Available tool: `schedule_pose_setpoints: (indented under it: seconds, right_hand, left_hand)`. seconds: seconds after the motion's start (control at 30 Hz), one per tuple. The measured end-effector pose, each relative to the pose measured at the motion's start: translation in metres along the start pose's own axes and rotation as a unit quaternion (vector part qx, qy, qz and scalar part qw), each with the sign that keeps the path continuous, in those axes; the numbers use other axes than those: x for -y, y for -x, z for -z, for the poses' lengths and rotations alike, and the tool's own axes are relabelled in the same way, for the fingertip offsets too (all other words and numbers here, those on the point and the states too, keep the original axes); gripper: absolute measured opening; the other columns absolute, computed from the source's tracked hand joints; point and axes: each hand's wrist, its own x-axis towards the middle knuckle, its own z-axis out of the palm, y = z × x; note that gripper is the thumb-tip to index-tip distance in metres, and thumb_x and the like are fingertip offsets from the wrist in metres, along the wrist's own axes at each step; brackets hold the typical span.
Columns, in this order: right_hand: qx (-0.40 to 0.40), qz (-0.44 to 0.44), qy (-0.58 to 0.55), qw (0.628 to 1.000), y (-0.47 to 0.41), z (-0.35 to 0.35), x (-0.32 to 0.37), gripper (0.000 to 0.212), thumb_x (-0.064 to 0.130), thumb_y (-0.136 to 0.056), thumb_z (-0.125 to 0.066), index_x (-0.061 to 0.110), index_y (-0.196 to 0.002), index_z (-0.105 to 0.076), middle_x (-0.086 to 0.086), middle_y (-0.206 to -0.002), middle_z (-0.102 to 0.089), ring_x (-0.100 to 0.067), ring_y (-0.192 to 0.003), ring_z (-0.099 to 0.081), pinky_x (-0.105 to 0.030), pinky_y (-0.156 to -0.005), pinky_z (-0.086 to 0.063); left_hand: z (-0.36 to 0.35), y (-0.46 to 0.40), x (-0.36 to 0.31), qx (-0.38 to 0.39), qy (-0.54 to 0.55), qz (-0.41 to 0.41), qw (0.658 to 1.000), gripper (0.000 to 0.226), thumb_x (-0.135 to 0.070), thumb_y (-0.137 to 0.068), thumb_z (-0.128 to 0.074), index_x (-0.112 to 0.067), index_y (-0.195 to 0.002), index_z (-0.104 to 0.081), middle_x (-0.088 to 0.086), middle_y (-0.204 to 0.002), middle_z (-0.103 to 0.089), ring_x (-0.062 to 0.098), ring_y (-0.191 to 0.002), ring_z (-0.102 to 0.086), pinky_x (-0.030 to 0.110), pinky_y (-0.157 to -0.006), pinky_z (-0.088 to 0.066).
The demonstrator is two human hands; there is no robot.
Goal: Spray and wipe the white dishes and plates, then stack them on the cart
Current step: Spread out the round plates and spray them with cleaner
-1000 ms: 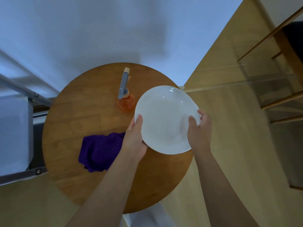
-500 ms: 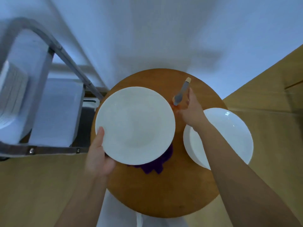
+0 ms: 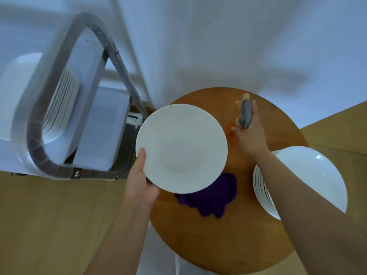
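My left hand [image 3: 142, 181] grips the near left rim of a white plate [image 3: 181, 147], held face up over the left part of the round wooden table [image 3: 228, 239]. My right hand [image 3: 250, 133] is wrapped around a spray bottle [image 3: 245, 114] with a grey head and orange body, right of the plate. A purple cloth [image 3: 212, 197] lies bunched on the table, partly under the plate. A stack of white plates [image 3: 309, 181] sits at the table's right edge, partly behind my right forearm. Another stack of white plates [image 3: 59, 108] stands on the cart [image 3: 39, 147] at left.
The cart's grey metal handle loop [image 3: 65, 62] rises at left, close to the table's edge. A white wall runs behind the table. Wooden floor shows at the bottom left and far right.
My right hand left the plate and took hold of the spray bottle. My left hand alone now holds the plate, shifted left. The view swung left, revealing the cart and both plate stacks.
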Motion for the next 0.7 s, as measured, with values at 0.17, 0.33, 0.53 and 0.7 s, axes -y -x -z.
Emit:
schedule_pose_setpoints:
  seconds: [0.17,0.33,0.53,0.7]
  right_hand:
    - [-0.068,0.004,-0.014,0.998,0.009,-0.018,0.003,0.055,0.024,-0.088,-0.063,0.015,-0.136,-0.039,0.012,-0.1,-0.054,-0.005,-0.083,-0.055,-0.006,-0.071,-0.041]
    - [-0.147,0.001,-0.093,0.985,0.024,-0.023,0.022,0.043,0.015,-0.084,-0.064,0.011,-0.124,-0.047,0.019,-0.083,-0.052,0.01,-0.074,-0.056,0.001,-0.063,-0.042]
    - [-0.168,-0.007,-0.259,0.951,0.069,0.028,0.081,0.018,0.015,-0.074,-0.055,0.021,-0.089,-0.047,0.012,-0.065,-0.049,0.002,-0.051,-0.048,-0.011,-0.049,-0.043]
    - [0.047,-0.06,-0.181,0.981,0.154,0.031,0.113,0.024,0.034,-0.079,-0.069,0.034,-0.09,-0.048,0.007,-0.081,-0.052,-0.007,-0.072,-0.055,-0.013,-0.061,-0.047]
  left_hand:
    - [0.003,-0.007,-0.008,0.012,-0.006,0.008,1.0,0.052,-0.041,-0.086,-0.051,-0.02,-0.134,-0.052,0.006,-0.123,-0.066,0.026,-0.106,-0.066,0.039,-0.072,-0.059]
    - [0.01,-0.012,-0.017,0.016,-0.006,-0.011,1.0,0.036,-0.036,-0.095,-0.047,-0.02,-0.126,-0.057,0.005,-0.114,-0.07,0.024,-0.098,-0.069,0.037,-0.065,-0.058]
    - [0.007,-0.013,-0.028,0.012,-0.016,-0.013,1.0,0.043,-0.036,-0.084,-0.057,-0.021,-0.124,-0.058,0.005,-0.109,-0.072,0.025,-0.091,-0.071,0.039,-0.062,-0.058]
    - [0.002,-0.004,-0.021,0.032,-0.046,0.028,0.998,0.042,-0.037,-0.085,-0.057,-0.023,-0.125,-0.059,0.006,-0.113,-0.07,0.029,-0.098,-0.069,0.047,-0.072,-0.058]
